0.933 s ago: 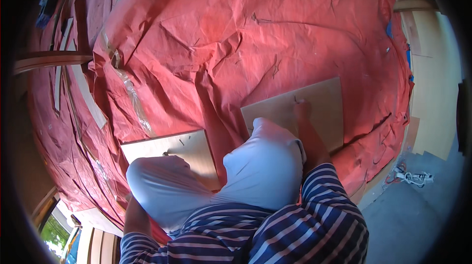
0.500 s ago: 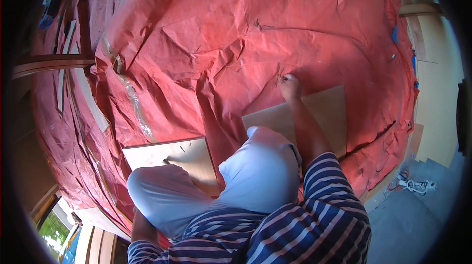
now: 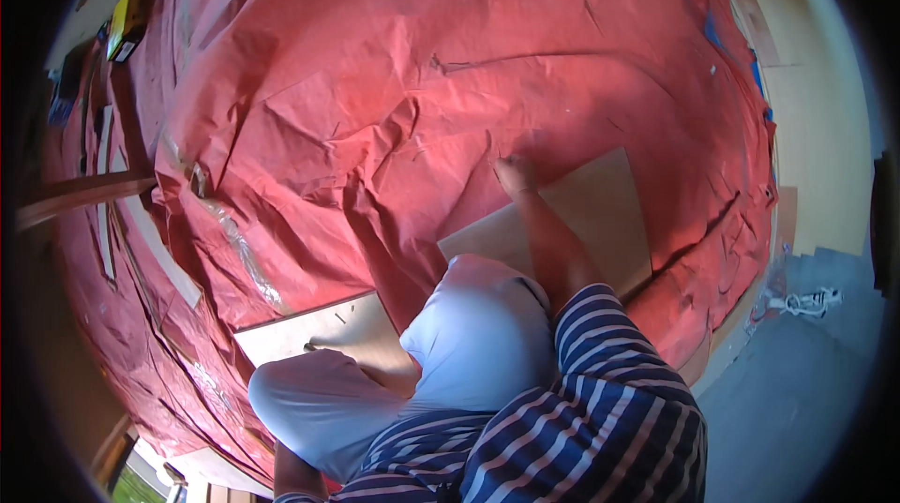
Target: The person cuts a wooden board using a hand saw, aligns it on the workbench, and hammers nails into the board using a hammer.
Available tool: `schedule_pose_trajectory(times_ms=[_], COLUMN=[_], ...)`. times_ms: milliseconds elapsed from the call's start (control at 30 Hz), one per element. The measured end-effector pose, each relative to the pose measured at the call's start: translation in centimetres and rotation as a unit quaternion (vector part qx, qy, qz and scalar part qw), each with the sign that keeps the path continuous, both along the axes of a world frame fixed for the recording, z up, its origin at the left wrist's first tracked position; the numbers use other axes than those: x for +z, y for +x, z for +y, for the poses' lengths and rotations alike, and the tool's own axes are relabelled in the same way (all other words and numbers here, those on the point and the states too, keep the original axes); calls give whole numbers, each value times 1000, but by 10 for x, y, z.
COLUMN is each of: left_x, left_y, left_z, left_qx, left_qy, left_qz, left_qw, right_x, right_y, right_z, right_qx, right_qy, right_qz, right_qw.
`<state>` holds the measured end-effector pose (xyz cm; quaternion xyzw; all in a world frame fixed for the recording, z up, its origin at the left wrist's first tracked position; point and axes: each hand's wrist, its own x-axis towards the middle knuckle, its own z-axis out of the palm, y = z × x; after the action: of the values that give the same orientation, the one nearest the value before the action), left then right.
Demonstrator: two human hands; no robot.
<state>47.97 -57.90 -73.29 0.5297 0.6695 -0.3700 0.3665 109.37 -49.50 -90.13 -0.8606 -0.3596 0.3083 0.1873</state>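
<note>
My right hand [image 3: 513, 175] reaches out over a red tarp [image 3: 562, 100], just beyond the far edge of a flat wooden board [image 3: 600, 208]. Its fingers are closed and low against the tarp; whatever is in them is too small to make out. A thin dark sliver [image 3: 488, 141] shows on the tarp by the fingertips. My left forearm [image 3: 296, 473] drops beside my bent left leg, and the hand itself is hidden. In front of that leg lies a second, paler board [image 3: 373, 334], with a small dark piece [image 3: 340, 317] and a rounded dark-ended object [image 3: 311, 346] on it.
The tarp is creased, with clear tape [image 3: 239, 245] along its left part. Narrow wood strips [image 3: 159, 242] lie at the left, near a wooden beam [image 3: 84, 195]. A yellow box [image 3: 124, 25] sits far left. A white cord bundle [image 3: 808, 301] rests on the grey floor at right.
The view has shifted, so the tarp and boards appear displaced. My right hand stays low beyond the right board's far edge, fingers still closed. My left hand stays out of sight.
</note>
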Motion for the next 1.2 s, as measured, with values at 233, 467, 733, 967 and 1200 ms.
schedule_pose_trajectory(times_ms=[233, 467, 733, 967, 1200], left_x=[-9, -8, 5, -14, -81], left_y=[26, 6, -33, -145, -250], left_z=[25, -5, -82, -187, -238], left_qx=[22, 101, 371, 514, 91], left_qy=[27, 33, 66, 258, 149], left_qz=[-20, -26, -79, 151, 212], left_qw=[999, 994, 923, 804, 962], right_x=[60, 181, 368, 433, 434], right_y=[27, 22, -1, -139, -219], right_z=[-32, -18, 22, 66, 40], right_qx=[-247, -30, 13, 236, 112], right_qy=[172, 293, 244, 179, 130], right_qz=[678, 761, 741, 738, 667], right_qw=[670, 579, 626, 607, 725])
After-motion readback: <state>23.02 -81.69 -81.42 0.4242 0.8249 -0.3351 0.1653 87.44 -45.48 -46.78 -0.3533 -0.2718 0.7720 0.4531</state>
